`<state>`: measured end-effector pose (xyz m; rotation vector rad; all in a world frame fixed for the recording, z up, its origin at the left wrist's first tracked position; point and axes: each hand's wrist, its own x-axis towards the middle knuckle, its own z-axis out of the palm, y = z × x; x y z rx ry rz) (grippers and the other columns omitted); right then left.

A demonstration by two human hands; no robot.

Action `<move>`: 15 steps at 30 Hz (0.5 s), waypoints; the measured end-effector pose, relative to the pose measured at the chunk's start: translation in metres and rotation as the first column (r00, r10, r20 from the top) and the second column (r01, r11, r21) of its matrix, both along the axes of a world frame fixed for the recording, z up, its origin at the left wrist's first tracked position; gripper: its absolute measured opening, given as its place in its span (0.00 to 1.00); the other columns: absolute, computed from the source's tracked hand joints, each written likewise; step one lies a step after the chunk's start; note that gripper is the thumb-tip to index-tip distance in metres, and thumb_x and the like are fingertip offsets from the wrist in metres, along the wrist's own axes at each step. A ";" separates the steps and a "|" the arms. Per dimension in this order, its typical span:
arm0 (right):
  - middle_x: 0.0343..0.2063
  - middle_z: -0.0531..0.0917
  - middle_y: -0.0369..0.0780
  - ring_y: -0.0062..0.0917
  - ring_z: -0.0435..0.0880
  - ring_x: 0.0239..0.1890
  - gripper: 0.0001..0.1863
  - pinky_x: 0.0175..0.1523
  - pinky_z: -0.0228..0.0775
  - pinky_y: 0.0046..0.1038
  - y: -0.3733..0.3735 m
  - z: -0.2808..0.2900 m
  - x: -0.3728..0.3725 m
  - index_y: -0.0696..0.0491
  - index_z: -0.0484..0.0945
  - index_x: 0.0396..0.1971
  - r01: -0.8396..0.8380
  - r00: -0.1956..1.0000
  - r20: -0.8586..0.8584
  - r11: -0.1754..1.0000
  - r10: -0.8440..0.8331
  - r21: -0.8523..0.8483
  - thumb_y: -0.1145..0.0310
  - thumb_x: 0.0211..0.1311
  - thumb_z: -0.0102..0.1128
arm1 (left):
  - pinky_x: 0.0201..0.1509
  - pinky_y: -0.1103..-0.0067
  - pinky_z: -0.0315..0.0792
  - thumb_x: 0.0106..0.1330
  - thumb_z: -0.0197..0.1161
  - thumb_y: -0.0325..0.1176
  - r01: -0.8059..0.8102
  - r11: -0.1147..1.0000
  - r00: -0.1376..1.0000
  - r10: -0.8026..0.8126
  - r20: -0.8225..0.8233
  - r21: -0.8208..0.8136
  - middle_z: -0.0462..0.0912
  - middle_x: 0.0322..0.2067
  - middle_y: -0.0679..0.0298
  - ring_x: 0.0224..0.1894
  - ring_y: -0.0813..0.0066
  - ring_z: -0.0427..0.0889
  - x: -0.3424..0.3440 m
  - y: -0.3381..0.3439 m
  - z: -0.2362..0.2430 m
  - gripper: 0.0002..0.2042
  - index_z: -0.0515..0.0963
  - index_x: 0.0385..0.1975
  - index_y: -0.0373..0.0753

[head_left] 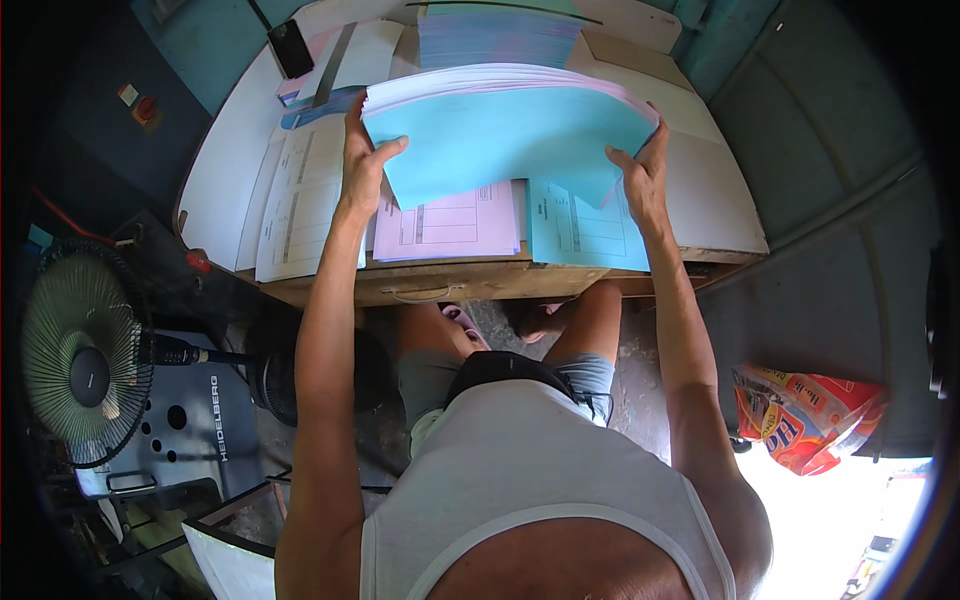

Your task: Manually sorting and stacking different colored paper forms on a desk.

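Between my two hands I hold up a bowed stack of paper sheets (500, 130), with a light blue sheet facing me and white and pinkish edges along its top. My left hand (368, 165) grips its left end, thumb on the blue face. The right end is in my right hand (642, 165), thumb also in front and fingers hidden behind. Below the held stack, three printed form piles lie along the table's front: white forms (305, 215) at left, pink forms (450, 225) in the middle, partly covered, and blue forms (585, 228) at right.
A tall stack of coloured paper (498, 38) stands at the back of the table (215, 200). A phone (290, 48) is at the back left, near more papers (365, 55). A fan (88, 355) stands on the left. A red plastic bag (805, 415) is at the right.
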<state>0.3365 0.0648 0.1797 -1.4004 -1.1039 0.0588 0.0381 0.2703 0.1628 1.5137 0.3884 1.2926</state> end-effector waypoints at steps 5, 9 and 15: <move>0.59 0.68 0.54 0.42 0.69 0.62 0.35 0.68 0.61 0.42 0.015 -0.057 0.016 0.59 0.54 0.66 0.025 0.999 -0.037 1.000 -0.025 -0.014 0.75 0.61 0.60 | 0.64 0.67 0.66 0.60 0.65 0.31 -0.099 0.992 0.992 0.105 -0.075 0.080 0.71 0.54 0.52 0.57 0.63 0.72 0.017 -0.004 -0.036 0.30 0.62 0.61 0.31; 0.49 0.77 0.55 0.44 0.77 0.53 0.23 0.61 0.68 0.39 0.026 -0.054 0.020 0.64 0.65 0.56 0.193 0.978 0.090 0.978 -0.186 -0.074 0.76 0.63 0.58 | 0.56 0.68 0.71 0.65 0.65 0.30 -0.308 0.932 0.922 0.342 -0.182 0.191 0.79 0.47 0.49 0.47 0.59 0.80 0.039 -0.007 -0.022 0.23 0.67 0.56 0.29; 0.41 0.84 0.53 0.37 0.85 0.45 0.19 0.49 0.77 0.35 0.055 -0.021 0.044 0.65 0.77 0.49 0.085 0.982 -0.124 0.920 -0.142 -0.382 0.73 0.58 0.60 | 0.53 0.67 0.77 0.61 0.71 0.36 -0.434 0.892 0.730 0.432 -0.529 0.130 0.83 0.47 0.42 0.49 0.52 0.85 0.038 0.051 0.006 0.25 0.71 0.52 0.27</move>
